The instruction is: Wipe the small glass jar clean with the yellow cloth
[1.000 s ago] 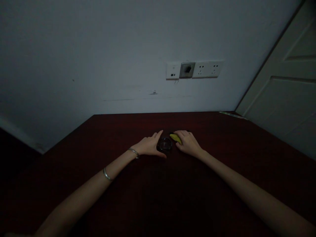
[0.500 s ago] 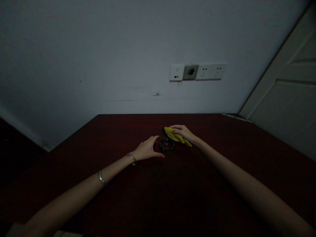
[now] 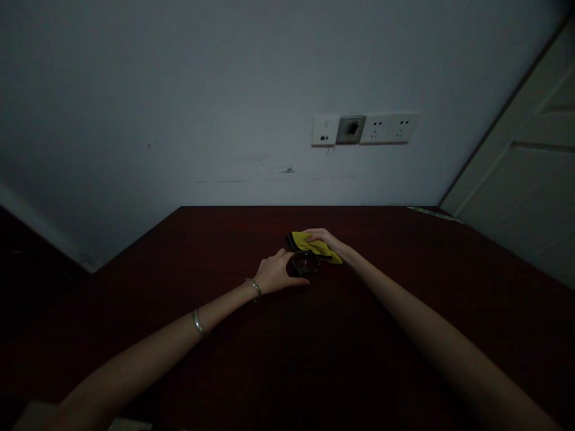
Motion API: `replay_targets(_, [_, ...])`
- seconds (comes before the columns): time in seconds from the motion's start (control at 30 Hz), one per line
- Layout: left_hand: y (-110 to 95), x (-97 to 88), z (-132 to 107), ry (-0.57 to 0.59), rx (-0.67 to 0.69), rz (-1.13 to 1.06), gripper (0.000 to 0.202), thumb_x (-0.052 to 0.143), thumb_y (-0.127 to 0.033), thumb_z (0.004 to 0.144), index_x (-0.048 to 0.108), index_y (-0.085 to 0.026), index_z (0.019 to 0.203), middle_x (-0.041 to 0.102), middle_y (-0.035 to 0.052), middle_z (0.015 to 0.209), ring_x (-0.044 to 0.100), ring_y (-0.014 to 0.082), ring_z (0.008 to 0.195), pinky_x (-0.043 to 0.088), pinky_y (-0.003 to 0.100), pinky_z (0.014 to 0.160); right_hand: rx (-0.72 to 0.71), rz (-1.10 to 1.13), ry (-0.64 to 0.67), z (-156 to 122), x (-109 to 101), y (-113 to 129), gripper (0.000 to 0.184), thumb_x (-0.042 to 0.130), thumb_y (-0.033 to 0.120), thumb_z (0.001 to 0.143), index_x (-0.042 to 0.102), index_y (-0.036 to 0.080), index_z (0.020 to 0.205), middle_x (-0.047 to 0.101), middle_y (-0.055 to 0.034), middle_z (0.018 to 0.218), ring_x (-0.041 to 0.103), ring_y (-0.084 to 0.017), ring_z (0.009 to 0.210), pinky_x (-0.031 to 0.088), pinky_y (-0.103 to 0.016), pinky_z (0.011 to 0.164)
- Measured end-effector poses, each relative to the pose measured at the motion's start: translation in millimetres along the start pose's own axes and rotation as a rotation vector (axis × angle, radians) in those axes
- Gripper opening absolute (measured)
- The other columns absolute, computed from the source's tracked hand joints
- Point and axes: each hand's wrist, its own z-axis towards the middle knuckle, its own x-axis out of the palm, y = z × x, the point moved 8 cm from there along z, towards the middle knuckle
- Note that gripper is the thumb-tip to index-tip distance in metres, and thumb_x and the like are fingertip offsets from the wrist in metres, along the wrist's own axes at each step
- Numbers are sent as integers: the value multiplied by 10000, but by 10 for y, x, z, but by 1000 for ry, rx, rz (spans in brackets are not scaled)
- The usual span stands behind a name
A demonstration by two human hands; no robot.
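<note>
A small, round, clear glass ashtray (image 3: pixel 306 263) sits on the dark red table. My left hand (image 3: pixel 279 273) is wrapped round its left side, thumb along the near edge and fingers at the far edge. Just behind and to the right, my right hand (image 3: pixel 324 237) grips a yellow cloth (image 3: pixel 309 243) with a dark border. The cloth hangs right beside the ashtray's far rim; whether it touches the glass I cannot tell. Two silvery bangles circle my left forearm and wrist.
The dark red tabletop (image 3: pixel 233 224) meets a pale wall (image 3: pixel 224 108) at the back. Wall sockets (image 3: pixel 389 129) are set above it. A white panelled door (image 3: pixel 530 179) stands at the right, with a thin pale strip (image 3: pixel 433 214) lying near the table's back right corner.
My left hand has moved right and closed round the ashtray. The cloth in my right hand has shifted a little left, over towards the ashtray's far side.
</note>
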Motion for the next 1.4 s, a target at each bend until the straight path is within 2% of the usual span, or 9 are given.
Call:
replay_targets(0.23, [-17, -39, -14, -28, -12, -30, 801, 578, -801, 596, 573, -291, 1214, 573, 64, 1225, 611, 306, 1056, 503, 393, 845, -44, 12, -17, -124, 160, 102, 327, 567, 341, 905, 560, 159, 1177, 586, -78, 1184, 605, -220, 1000, 524, -419, 830])
replay_targets(0.4, [-20, -42, -59, -32, -34, -11, 793, 564, -813, 593, 593, -288, 1187, 591, 63, 1056, 641, 288, 948, 508, 382, 785, -63, 46, -179, -304, 135, 93, 325, 563, 340, 907, 557, 170, 1184, 581, -82, 1198, 603, -218, 1008, 523, -421, 838])
replay_targets(0.57, [-31, -57, -110, -46, -46, -17, 748, 577, -802, 590, 607, -293, 1137, 591, 46, 1016, 643, 273, 920, 500, 360, 766, -14, 103, -328, -591, 85, -69, 320, 561, 344, 908, 558, 166, 1175, 587, -79, 1178, 609, -211, 989, 527, -416, 826])
replay_targets(0.77, [-77, -51, -149, -47, -50, -3, 746, 588, -787, 598, 602, -278, 1142, 596, 53, 1030, 640, 277, 942, 497, 352, 770, 11, 188, -446, -1001, 105, -169, 265, 572, 371, 838, 645, 148, 960, 666, -31, 795, 617, -146, 660, 492, -247, 571])
replay_targets(0.93, [-119, -57, -172, -30, -53, 24, 754, 546, -810, 614, 591, -265, 1133, 599, 63, 1045, 639, 284, 958, 501, 356, 771, 28, 254, -477, -1314, 170, -135, 246, 622, 361, 697, 667, 170, 845, 686, -24, 715, 619, -157, 604, 451, -229, 505])
replay_targets(1.1, [-147, -41, -192, 11, -58, 25, 830, 509, -805, 653, 479, -251, 1269, 563, 100, 1177, 623, 329, 1034, 503, 408, 823, 87, 312, -441, -1586, 175, -62, 224, 617, 346, 662, 665, 170, 792, 710, -55, 720, 654, -194, 630, 486, -270, 546])
replay_targets(1.23, [-128, -26, -245, 22, -79, -31, 1082, 597, -774, 598, 263, -153, 1418, 446, 197, 1332, 561, 401, 1129, 492, 471, 866, 104, 331, -459, -1735, 66, -3, 240, 599, 333, 670, 666, 177, 841, 725, -70, 764, 668, -220, 651, 510, -309, 570])
replay_targets(1.3, [-128, -102, -278, -27, -72, -91, 1102, 652, -701, 607, 213, -118, 1433, 412, 216, 1346, 530, 398, 1164, 483, 476, 892, 96, 324, -474, -1757, 1, 38, 259, 587, 333, 676, 661, 180, 871, 727, -73, 779, 671, -233, 660, 517, -329, 585])
replay_targets(1.4, [-175, -409, -308, -243, -16, -250, 848, 646, -520, 716, 293, -147, 1391, 461, 168, 1271, 519, 313, 1165, 457, 436, 949, 38, 297, -485, -1734, -67, 200, 309, 564, 340, 673, 647, 181, 925, 727, -76, 840, 678, -256, 727, 525, -350, 639])
